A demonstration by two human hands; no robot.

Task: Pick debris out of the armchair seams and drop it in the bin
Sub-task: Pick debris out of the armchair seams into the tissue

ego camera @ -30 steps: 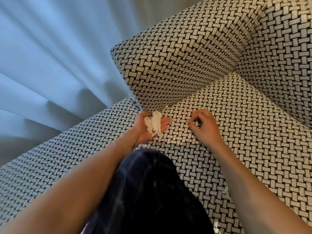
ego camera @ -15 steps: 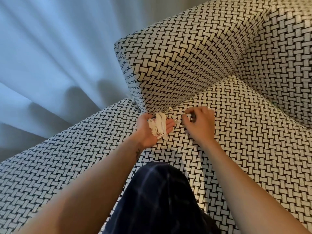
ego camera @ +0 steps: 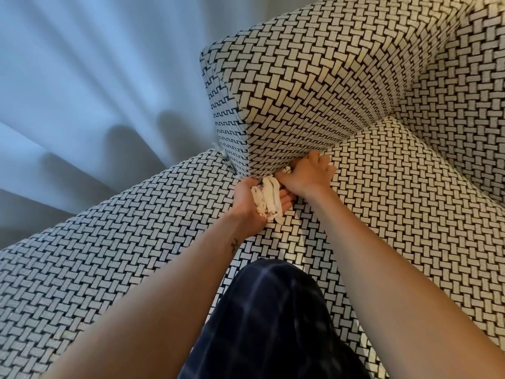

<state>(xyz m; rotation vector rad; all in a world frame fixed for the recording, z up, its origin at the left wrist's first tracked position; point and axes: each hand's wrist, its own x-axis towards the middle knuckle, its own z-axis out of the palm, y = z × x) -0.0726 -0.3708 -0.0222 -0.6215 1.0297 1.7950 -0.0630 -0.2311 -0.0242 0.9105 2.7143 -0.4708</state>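
Our right hand (ego camera: 306, 175), nearer the armrest seam (ego camera: 355, 133), pinches a crumb (ego camera: 287, 169); our left hand (ego camera: 246, 199), just beside, carries scraps (ego camera: 266, 199) on its open palm.

Both bare forearms reach forward: left hand (ego camera: 244, 197) palm-up, cupped; right hand (ego camera: 307, 175) touching it, knuckles up, fingers curled.

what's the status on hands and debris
Left hand cradles debris scraps, palm up. Right hand curled at arm-seat seam, grip unclear. No bin in view.
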